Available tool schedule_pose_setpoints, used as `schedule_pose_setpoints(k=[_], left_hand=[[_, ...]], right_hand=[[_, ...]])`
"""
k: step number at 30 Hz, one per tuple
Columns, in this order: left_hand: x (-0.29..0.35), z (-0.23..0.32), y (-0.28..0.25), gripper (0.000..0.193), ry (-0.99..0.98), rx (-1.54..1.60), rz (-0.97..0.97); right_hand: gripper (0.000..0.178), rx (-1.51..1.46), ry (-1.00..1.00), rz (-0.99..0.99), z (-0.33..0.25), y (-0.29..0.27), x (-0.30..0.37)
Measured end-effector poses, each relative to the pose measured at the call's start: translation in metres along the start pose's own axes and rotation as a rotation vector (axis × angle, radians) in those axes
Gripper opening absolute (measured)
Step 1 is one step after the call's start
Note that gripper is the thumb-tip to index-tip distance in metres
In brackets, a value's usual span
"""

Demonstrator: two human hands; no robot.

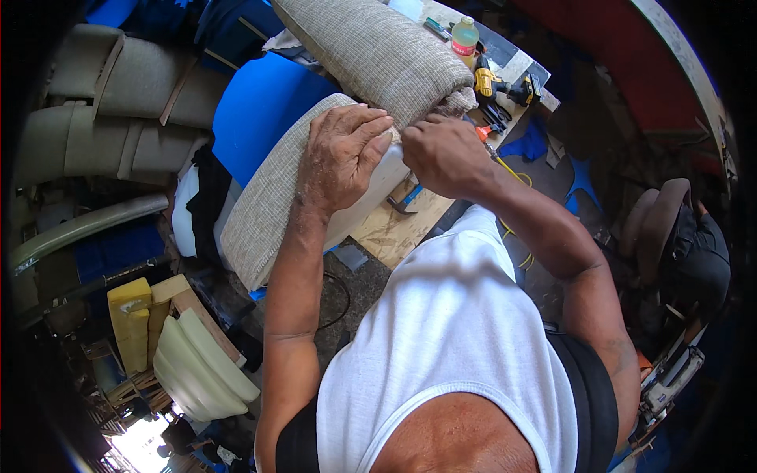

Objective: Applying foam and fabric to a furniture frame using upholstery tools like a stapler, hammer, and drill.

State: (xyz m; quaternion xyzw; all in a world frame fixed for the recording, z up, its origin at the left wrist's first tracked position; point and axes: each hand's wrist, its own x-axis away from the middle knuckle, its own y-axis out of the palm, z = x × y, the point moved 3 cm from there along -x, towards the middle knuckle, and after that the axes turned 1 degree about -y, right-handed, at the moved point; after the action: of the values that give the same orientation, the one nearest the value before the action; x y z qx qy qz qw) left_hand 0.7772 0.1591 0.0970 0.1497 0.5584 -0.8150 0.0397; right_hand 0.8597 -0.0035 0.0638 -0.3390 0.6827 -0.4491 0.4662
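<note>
Beige woven fabric covers a seat-like upholstered piece (272, 193) in front of me, with a pale bare side facing my body. My left hand (343, 154) rests on its upper corner, thumb and fingers pinched on the fabric edge. Close beside it, my right hand (438, 154) is curled into a fist against the same corner; whatever its fingers grip is hidden beneath. Behind both hands stands a padded arm (386, 59) in matching fabric, its loose end bunched up by my right knuckles. Under my right wrist, a blue-handled claw hammer (406, 199) lies on a plywood board (426, 221).
On the bench at the back right are a yellow and black cordless drill (505, 87), a bottle of yellowish liquid (465, 38) and an orange-tipped tool (483, 132). A yellow hose (512, 173) hangs nearby. Brown cushions (142, 75) are stacked at left; a dark padded chair (666, 229) stands right.
</note>
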Motion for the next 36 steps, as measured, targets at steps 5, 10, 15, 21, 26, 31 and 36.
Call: schedule_pose_setpoints(k=[5,10,15,21,26,31,36], left_hand=[[-0.006,0.007,-0.007,0.039,0.087,-0.06,0.072],[0.008,0.027,-0.009,0.054,0.118,-0.16,0.033],[0.023,0.056,-0.011,0.039,0.102,0.291,-0.315],[-0.026,0.016,-0.047,0.015,-0.065,0.206,0.115],[-0.032,0.002,-0.009,0.015,-0.049,0.167,-0.103],[-0.038,0.003,-0.005,0.013,-0.05,0.122,-0.099],[-0.039,0.008,-0.007,0.012,-0.028,0.08,-0.104]], right_hand=[[0.022,-1.924,0.669,-0.091,-0.017,0.051,0.032],[0.012,-1.11,0.188,0.294,-0.002,0.082,0.033],[0.012,-1.045,0.125,0.272,0.008,0.085,0.025],[0.012,-1.119,0.109,0.209,0.017,0.081,0.029],[0.011,-1.122,0.085,0.202,0.019,0.078,0.029],[0.025,-1.01,0.165,0.053,0.03,0.068,0.039],[0.041,-0.814,0.404,0.219,0.043,0.003,0.063]])
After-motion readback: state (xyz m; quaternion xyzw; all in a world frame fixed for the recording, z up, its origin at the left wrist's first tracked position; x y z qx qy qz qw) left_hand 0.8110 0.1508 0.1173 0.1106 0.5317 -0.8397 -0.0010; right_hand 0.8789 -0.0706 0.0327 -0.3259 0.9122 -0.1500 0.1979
